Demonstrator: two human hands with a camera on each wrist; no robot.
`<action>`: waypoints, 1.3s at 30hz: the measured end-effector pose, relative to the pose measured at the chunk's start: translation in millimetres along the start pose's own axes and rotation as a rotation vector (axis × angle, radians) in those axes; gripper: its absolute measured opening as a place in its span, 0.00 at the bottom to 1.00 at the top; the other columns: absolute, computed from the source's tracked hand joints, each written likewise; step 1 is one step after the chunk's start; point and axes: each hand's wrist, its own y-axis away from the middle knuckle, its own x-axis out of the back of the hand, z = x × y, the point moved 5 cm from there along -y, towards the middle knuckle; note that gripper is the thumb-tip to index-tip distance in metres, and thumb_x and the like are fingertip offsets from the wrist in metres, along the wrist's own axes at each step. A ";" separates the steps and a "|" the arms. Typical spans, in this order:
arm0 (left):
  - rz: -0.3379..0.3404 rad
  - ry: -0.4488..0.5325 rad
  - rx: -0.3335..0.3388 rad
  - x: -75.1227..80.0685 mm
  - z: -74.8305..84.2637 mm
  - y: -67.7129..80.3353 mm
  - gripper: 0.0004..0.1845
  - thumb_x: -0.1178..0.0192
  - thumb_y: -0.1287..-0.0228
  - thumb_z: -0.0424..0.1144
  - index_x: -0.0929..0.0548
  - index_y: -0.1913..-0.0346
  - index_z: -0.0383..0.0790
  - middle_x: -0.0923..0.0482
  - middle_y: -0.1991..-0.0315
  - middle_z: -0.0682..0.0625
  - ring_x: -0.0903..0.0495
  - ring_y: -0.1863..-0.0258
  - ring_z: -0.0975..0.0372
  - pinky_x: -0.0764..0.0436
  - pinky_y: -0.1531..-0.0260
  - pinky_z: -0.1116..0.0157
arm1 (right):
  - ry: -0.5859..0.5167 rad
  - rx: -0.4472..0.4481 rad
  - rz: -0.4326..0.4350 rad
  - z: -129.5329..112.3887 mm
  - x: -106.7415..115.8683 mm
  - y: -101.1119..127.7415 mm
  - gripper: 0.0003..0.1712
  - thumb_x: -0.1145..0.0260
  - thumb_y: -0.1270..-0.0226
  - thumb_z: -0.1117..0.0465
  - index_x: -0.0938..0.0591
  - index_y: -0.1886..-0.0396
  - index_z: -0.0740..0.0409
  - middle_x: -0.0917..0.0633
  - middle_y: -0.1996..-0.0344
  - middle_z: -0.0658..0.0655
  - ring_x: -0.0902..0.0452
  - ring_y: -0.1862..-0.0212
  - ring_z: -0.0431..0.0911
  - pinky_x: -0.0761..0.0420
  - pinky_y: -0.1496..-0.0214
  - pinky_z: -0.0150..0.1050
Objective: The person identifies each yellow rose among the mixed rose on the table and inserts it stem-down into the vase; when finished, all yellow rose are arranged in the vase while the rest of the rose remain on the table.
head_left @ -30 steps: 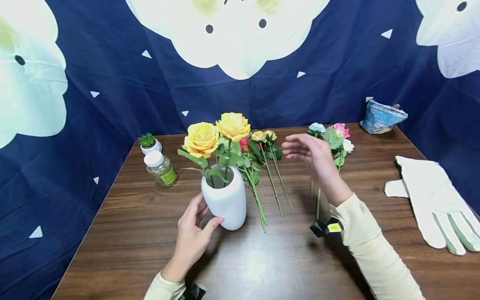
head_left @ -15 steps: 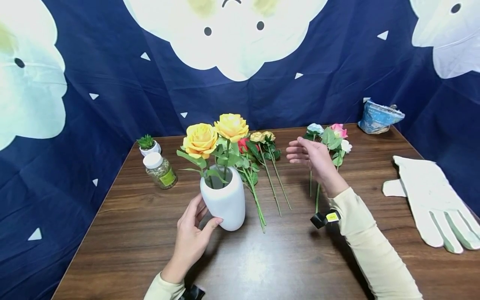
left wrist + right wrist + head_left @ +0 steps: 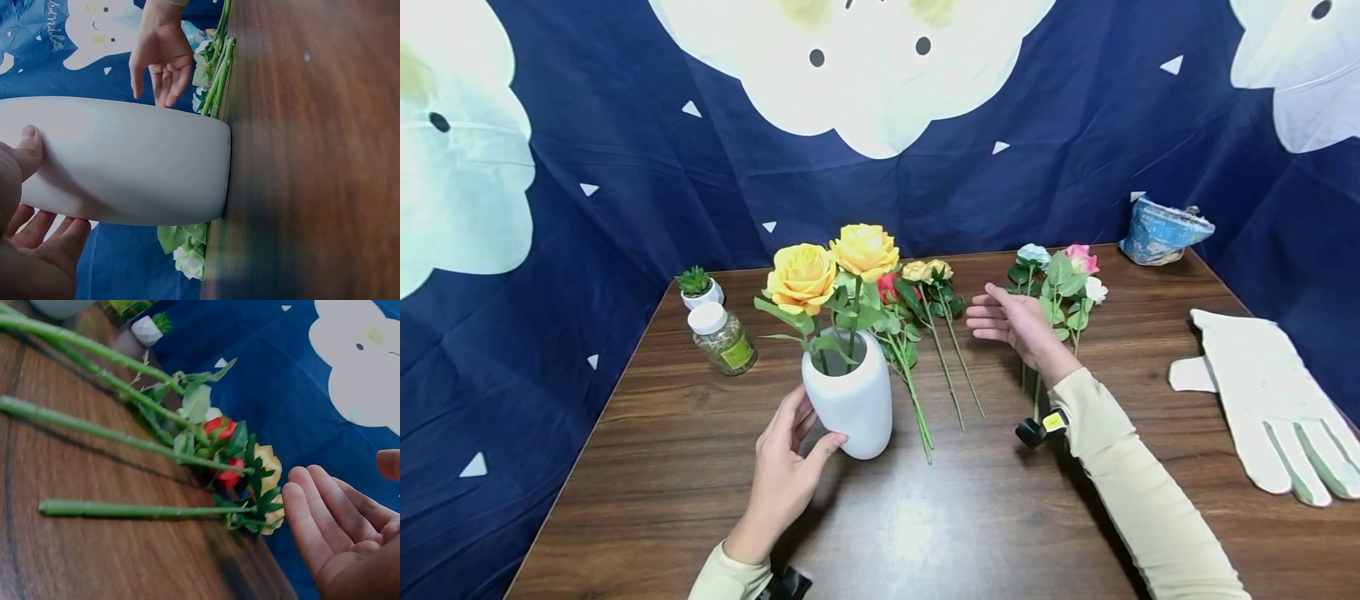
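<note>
My left hand point(image 3: 792, 467) grips the lower side of a white vase point(image 3: 853, 408), thumb in front and fingers around the left side. Two yellow roses point(image 3: 802, 279) with green leaves stand in the vase. In the left wrist view the vase point(image 3: 125, 162) lies sideways across the picture, its base right at the tabletop. My right hand point(image 3: 1018, 327) hovers with fingers extended and nothing in it, between two groups of flowers. Left of it lie red roses point(image 3: 887, 288) and small yellow roses point(image 3: 928, 271); in the right wrist view their green stems point(image 3: 144, 511) point away from the fingers.
Right of my right hand lie a pink rose point(image 3: 1081, 259), a blue flower point(image 3: 1033, 255) and a white one point(image 3: 1096, 290). A glass jar point(image 3: 724, 340) and potted succulent point(image 3: 698, 287) stand left. White gloves point(image 3: 1262, 392) and a blue bag point(image 3: 1163, 233) are at the right.
My right hand has come down slightly toward the table and its palm has turned more upward. The left hand and vase have stayed in place.
</note>
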 end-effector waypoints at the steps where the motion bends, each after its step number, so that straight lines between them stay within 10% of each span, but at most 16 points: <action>1: 0.000 -0.001 0.002 -0.1 0.1 0.0 0.40 0.26 0.53 0.15 0.29 0.33 0.22 0.23 0.39 0.28 0.25 0.37 0.75 0.21 0.37 0.73 | 0.004 -0.003 0.002 1.6 0.6 -1.2 0.34 0.48 0.16 0.53 0.35 0.32 0.83 0.09 0.68 0.52 0.11 0.65 0.40 0.09 0.58 0.32; 23: 0.005 -0.005 -0.014 0.4 -0.3 0.3 0.40 0.26 0.53 0.15 0.29 0.33 0.21 0.23 0.40 0.27 0.25 0.37 0.75 0.21 0.37 0.73 | 0.212 -0.117 0.044 21.6 2.1 -23.5 0.36 0.42 0.19 0.49 0.29 0.34 0.82 0.11 0.59 0.61 0.13 0.66 0.41 0.08 0.58 0.34; 39: 0.005 0.010 -0.010 -1.1 1.1 -0.3 0.40 0.27 0.54 0.13 0.29 0.34 0.20 0.23 0.40 0.26 0.25 0.38 0.75 0.21 0.37 0.73 | 0.391 -0.202 0.001 32.3 -0.7 -32.7 0.31 0.40 0.20 0.54 0.25 0.37 0.81 0.13 0.71 0.54 0.15 0.72 0.39 0.09 0.63 0.31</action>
